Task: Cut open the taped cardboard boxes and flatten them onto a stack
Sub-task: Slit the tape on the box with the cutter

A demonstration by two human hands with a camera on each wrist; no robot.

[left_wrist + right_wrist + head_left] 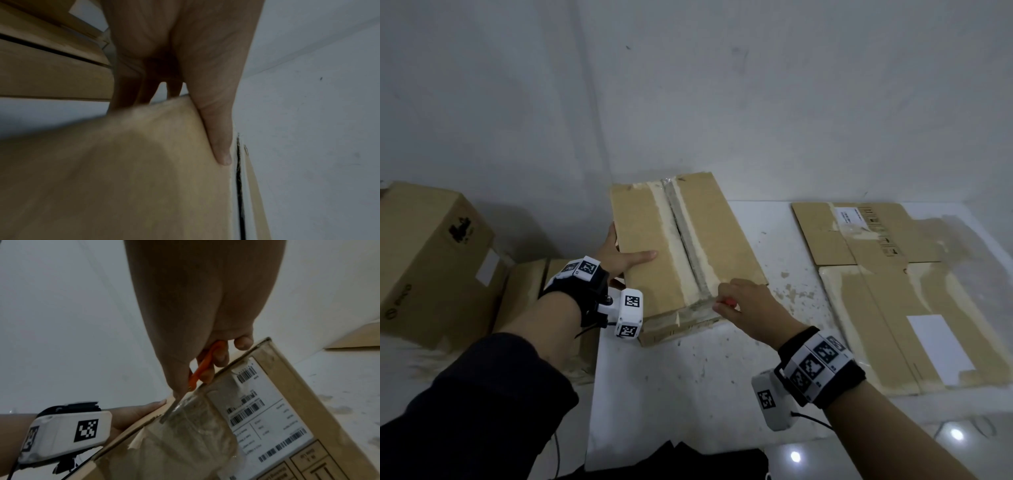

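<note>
Right hand (751,308) is nearest, fingers curled round an orange-handled cutter (203,365), at the near end of the box (681,246) seam. Head view shows only a red-orange sliver of the handle under the fingers; the right wrist view shows the handle properly, with the blade tip at the clear tape (191,423) on the box's near end face. Blade itself is thin and blurred, so I can't tell how deep it sits.

Right wrist view also shows a white shipping label (265,412) with barcodes on that end face, partly under the tape; print too small to read. Head view sees barely any of that face.

Left hand (619,255) holds the box's left edge: thumb (218,129) flat across the top panel, fingers down the side. Left wrist view shows the thumb next to the dark gap of the centre seam; the other fingertips are hidden behind the box edge and the cardboard there is motion-blurred.

Box sits on the white table (688,383), mid-frame, against the wall, far end raised or leaning, can't tell which.

Right side of table: flattened cardboard stack (900,291), cut off at the frame edge. Left: closed boxes (431,260), partly out of frame.
</note>
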